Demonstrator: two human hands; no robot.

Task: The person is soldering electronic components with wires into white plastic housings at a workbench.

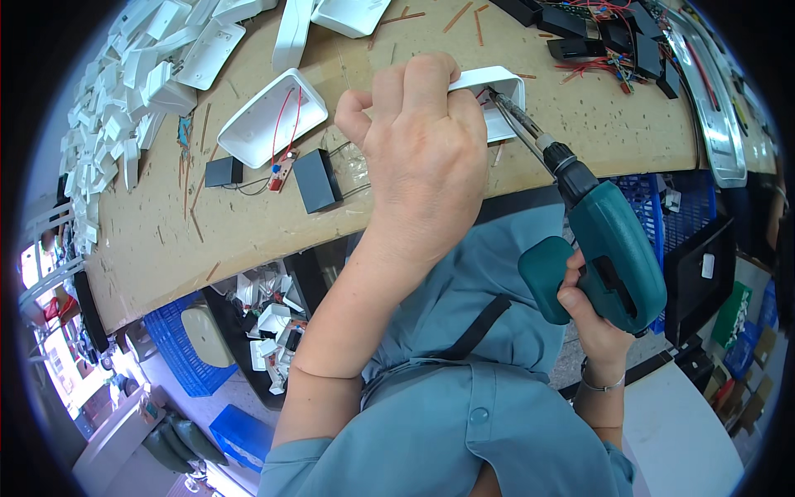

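Note:
My left hand [426,153] is closed over a white plastic casing [498,128] near the table's front edge. Most of that casing is hidden behind the fingers. In my right hand [595,323] is a green pistol-grip soldering gun [619,248]. Its thin metal tip reaches into the casing's open side, beside my left fingers; the exact contact point is too small to make out. Left of my hand lies another open white casing [248,132], with red wires running to a small circuit board [281,171]. Two dark boxes, a larger one [317,180] and a smaller one [222,171], lie by it with thin wires.
White casings [157,74] are heaped at the far left. Black parts with red wires [613,41] and a metal tray [716,124] occupy the far right. Copper-coloured strips litter the table [157,257]. Below stand a bin of scrap pieces [273,331] and blue baskets [186,348].

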